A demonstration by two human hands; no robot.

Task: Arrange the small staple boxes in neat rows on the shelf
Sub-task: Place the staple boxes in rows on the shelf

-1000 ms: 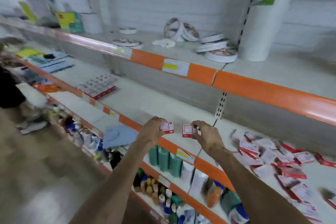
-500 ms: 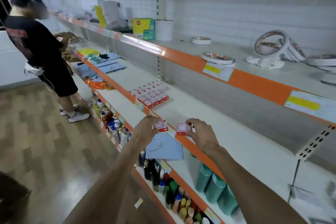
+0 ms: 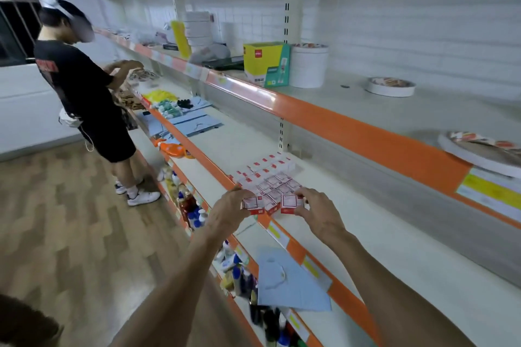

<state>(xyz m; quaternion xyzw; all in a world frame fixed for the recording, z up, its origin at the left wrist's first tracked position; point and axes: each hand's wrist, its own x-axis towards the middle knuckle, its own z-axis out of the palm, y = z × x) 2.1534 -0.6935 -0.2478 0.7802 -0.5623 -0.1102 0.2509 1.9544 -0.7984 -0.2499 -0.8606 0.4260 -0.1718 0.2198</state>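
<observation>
Several small red-and-white staple boxes point(image 3: 270, 175) lie in rows near the front edge of the white middle shelf point(image 3: 352, 222). My left hand point(image 3: 229, 210) pinches one staple box point(image 3: 251, 204) at the near left corner of that block. My right hand point(image 3: 317, 213) pinches another staple box point(image 3: 290, 204) at the near right corner. Both held boxes hover at the shelf's orange front lip, close against the nearest row.
Another person in black point(image 3: 84, 98) stands at the shelves to the left. A blue paper bag point(image 3: 290, 282) lies on the lower shelf below my arms. Bottles fill the bottom shelves. A yellow-green carton point(image 3: 266, 63), a white tub and tape rolls sit on the upper shelf.
I have walked left along the shelf with a box in each hand. The rows of boxes, earlier far to the left, are now directly in front of my hands.
</observation>
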